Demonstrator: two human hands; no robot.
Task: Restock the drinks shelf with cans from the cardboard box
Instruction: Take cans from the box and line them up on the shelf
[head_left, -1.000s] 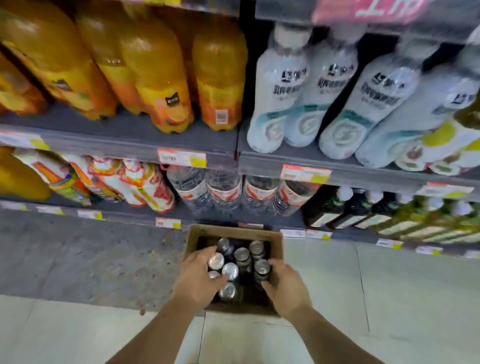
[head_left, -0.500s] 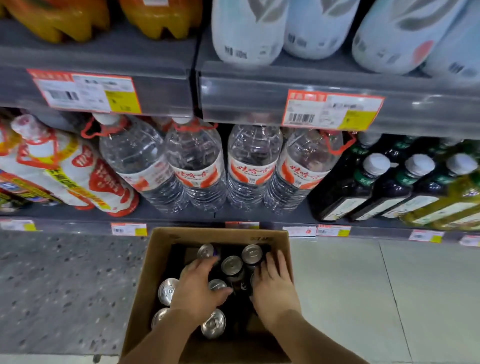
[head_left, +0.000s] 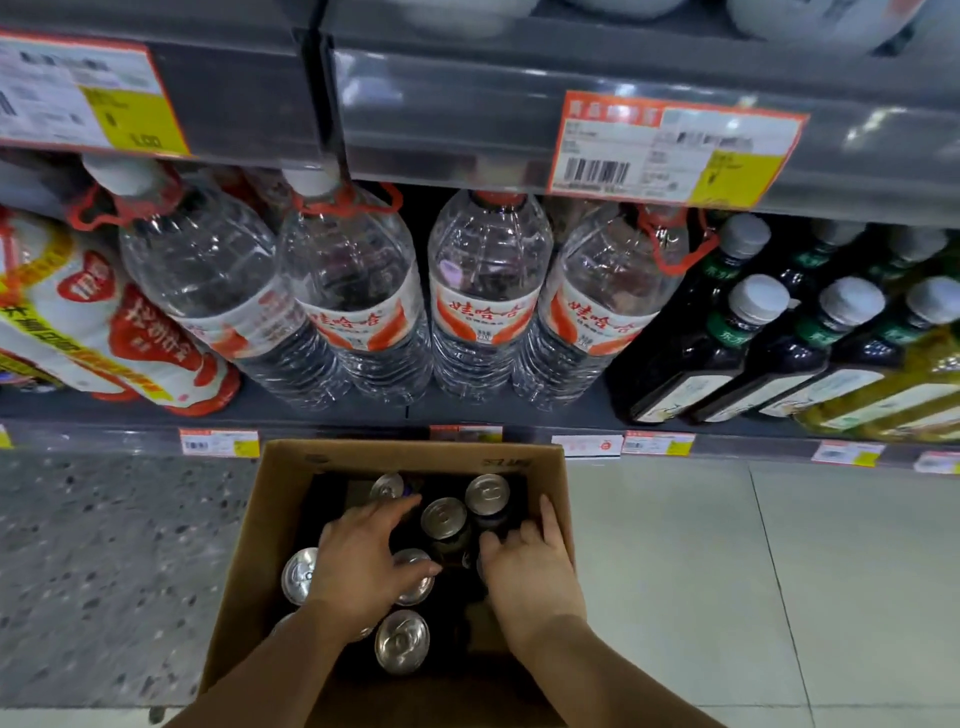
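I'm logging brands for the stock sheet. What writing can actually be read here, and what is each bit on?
"娃哈哈": red-and-white label on the water bottles.
"东方": green neck label on the dark bottles, only partly legible.
Large price tag: barcode and yellow patch visible, print too blurred to read.
Small shelf tags: too small to read.
Box: dark print on the far flap, unreadable.
Can tops: no text visible.

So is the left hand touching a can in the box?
Touching: in the head view, the left hand lies over a can, its thumb on the silver lid.
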